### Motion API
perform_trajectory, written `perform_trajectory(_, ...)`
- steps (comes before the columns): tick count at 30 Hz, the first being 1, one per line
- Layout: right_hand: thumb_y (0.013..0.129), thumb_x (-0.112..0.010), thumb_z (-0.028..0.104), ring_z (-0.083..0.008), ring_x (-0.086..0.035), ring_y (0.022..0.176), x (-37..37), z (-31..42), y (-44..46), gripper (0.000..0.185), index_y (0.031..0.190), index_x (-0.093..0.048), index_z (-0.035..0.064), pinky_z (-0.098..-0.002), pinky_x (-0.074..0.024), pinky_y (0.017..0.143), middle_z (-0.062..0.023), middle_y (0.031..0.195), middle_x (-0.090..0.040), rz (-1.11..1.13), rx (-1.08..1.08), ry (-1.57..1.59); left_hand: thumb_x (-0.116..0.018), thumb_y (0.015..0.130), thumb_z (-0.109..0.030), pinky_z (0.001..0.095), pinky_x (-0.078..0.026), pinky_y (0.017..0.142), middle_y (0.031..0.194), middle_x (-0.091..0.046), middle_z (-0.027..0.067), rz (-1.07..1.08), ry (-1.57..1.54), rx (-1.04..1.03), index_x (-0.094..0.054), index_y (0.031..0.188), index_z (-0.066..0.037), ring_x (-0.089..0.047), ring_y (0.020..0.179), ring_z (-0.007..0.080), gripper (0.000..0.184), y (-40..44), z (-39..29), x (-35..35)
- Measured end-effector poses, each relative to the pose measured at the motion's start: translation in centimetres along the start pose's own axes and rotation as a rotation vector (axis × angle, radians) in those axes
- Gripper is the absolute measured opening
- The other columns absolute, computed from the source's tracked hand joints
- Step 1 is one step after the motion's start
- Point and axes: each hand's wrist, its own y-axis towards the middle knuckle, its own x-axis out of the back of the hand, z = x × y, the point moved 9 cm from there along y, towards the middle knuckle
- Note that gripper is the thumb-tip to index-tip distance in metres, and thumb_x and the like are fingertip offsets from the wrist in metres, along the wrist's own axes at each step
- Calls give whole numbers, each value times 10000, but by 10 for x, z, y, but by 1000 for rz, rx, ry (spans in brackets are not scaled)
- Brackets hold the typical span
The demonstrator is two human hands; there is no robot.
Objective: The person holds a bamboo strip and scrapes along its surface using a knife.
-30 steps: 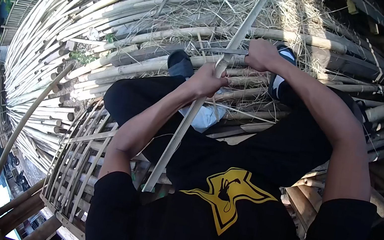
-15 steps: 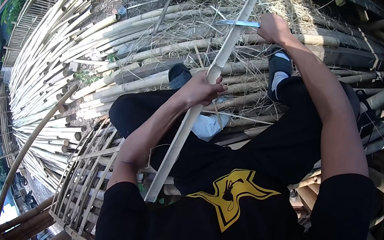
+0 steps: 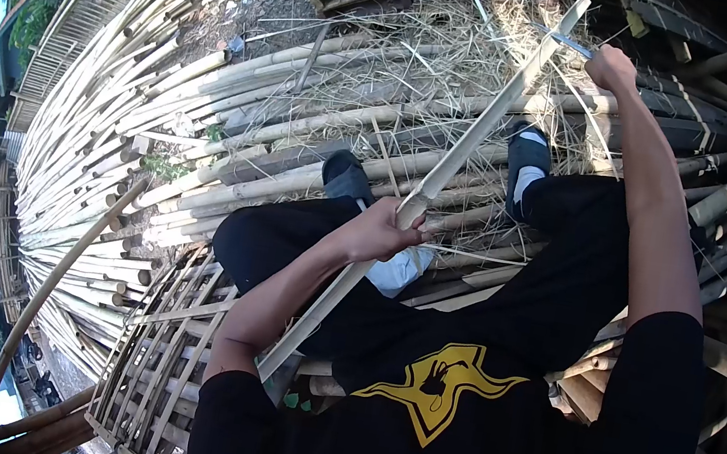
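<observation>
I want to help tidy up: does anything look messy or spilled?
Yes: thin pale strips lie scattered near the shoes. They look messy, pointing every way, while the bamboo poles lie mostly side by side.

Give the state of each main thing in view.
Long pale split-bamboo strip: slanted, held.
Left hand: closed around the strip.
Thin grey metal knife: crossing the strip near its far end.
Right hand: closed on the knife.
Dry straw-coloured strands: scattered.
Round pale bamboo poles: piled.

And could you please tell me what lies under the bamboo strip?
Straw, bamboo poles and dark trousers show below the bamboo strip, along its edges; what the strip and left hand cover is hidden.
</observation>
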Motion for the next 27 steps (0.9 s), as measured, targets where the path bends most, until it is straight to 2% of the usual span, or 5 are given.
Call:
perform_trajectory(5, 802, -514, 200, -332, -580, 1098, -18, -10, 9, 370, 1083, -640, -6, -430, -474, 891, -196, 1145, -614, 30, -54, -45, -638, 858, -126, 211, -262, 389, 549, -412, -65, -14, -7, 20, -431, 781, -99, -346, 427, 20, 223, 3, 9, 4)
perform_trajectory(10, 799, -411, 207, -212, -468, 320, -74, 68, -23, 285, 624, -482, -7, -374, -372, 306, -117, 459, -442, 455, 112, 517, -631, 847, -108, 229, -257, 367, 552, -409, -46, -97, -19, 82, -418, 772, -94, -351, 418, 40, 226, 3, 23, 13)
perform_trajectory(14, 725, -578, 216, -366, -655, 803, -37, 154, -118, 310, 837, -654, -62, -412, -534, 729, -274, 782, -631, 265, 611, 79, -626, 840, -96, 228, -257, 364, 541, -408, -49, -119, -99, 114, -423, 775, -86, -348, 415, 36, 213, 6, 26, 15)
perform_trajectory(22, 720, -569, 191, -368, -655, 800, -16, 154, -124, 277, 805, -648, -60, -433, -534, 727, -262, 801, -641, 24, 833, -11, -632, 855, -116, 216, -275, 376, 534, -410, -57, -165, -59, 26, -411, 751, -102, -354, 410, 27, 245, -5, 15, 19)
perform_trajectory(27, 780, -515, 312, -435, -606, 919, 50, -96, 141, 410, 924, -650, -47, -474, -484, 766, -288, 930, -623, -431, 4, 73, -634, 860, -135, 208, -299, 382, 542, -411, -63, -27, 50, -5, -423, 731, -98, -381, 420, 24, 250, -14, 16, -2)
